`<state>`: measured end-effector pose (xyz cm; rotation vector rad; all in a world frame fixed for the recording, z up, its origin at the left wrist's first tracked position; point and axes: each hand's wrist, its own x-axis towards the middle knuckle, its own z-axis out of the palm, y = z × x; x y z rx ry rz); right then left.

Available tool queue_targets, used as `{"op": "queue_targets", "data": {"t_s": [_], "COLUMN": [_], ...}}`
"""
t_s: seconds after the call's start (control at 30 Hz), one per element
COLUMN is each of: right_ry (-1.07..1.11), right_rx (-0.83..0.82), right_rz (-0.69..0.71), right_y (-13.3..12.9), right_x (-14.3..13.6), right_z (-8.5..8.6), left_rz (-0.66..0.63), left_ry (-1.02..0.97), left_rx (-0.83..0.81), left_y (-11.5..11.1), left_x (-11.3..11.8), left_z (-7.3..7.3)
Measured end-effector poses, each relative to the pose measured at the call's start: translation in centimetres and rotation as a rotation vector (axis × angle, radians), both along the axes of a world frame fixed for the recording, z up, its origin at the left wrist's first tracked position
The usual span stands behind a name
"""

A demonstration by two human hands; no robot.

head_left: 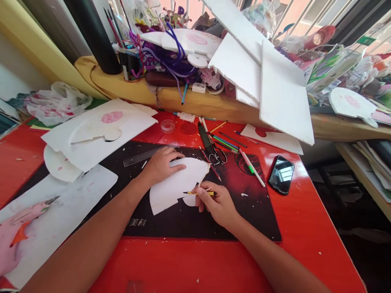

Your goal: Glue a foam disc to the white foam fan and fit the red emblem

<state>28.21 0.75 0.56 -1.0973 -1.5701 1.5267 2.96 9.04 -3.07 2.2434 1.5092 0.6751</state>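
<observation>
A fan-shaped white foam board piece (174, 183) lies on the black desk mat (244, 219). My left hand (161, 165) rests on its upper left part, fingers stretched out and thumb apart, holding nothing. In a pinch, my right hand (214, 201) grips a thin gold-and-black pen (192, 193). The pen's dark tip points left over the lower part of the piece, close to a notch. Whether the tip touches the surface I cannot tell. A rounded tab of the piece shows beneath my right fingers. Just beyond my left hand lies a clear ruler (140, 157).
Scissors (217, 155), a dark green cutter (204, 136) and several pens lie beyond the piece. A phone (281, 175) is at the right. White boards (100, 130) and a pink bird figure (23, 232) occupy the left. More boards (284, 89) lean on the cluttered sill.
</observation>
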Motion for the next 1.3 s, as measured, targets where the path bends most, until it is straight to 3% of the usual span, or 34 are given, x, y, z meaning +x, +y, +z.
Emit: {"op": "queue_targets", "data": {"t_s": [0.27, 0.5, 1.3], "right_ry": [-0.114, -0.122, -0.118], "right_rx": [0.147, 0.375, 0.397], "right_rz": [0.041, 0.061, 0.117], "right_y": [-0.2, 0.1, 0.0], "right_x": [-0.4, -0.5, -0.6], "right_z": [-0.7, -0.8, -1.3], "left_rz": [0.047, 0.044, 0.043], "left_ry": [-0.028, -0.019, -0.031], "left_rx": [-0.009, 0.004, 0.034], "left_y": [0.2, 0.2, 0.2], "left_x": [0.1, 0.1, 0.1], "left_z": [-0.2, 0.0, -0.2]}}
